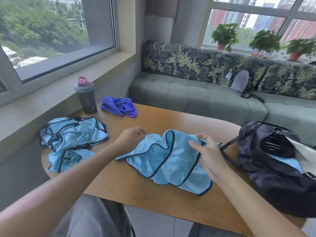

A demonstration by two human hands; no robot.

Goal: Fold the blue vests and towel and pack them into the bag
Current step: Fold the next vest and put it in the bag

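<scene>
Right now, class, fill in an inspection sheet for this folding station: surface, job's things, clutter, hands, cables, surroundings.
Surface: wooden table, rounded edge, beside a window ledge.
Job's things: light blue vest spread mid-table, unfolded; crumpled vest pile at left; dark blue towel bunched at the far side; black backpack open at right, light blue fabric showing inside.
Clutter: shaker bottle with pink cap.
Hands: left hand loosely curled at the vest's edge, grip unclear; right hand pinches the vest's trim.
Cables: nothing seen.
Surroundings: green sofa, grey pouch on it, potted plants on the sill.

lounge | leaf-print sofa [205,79] | wooden table [136,190] | potted plants [224,35]
</scene>
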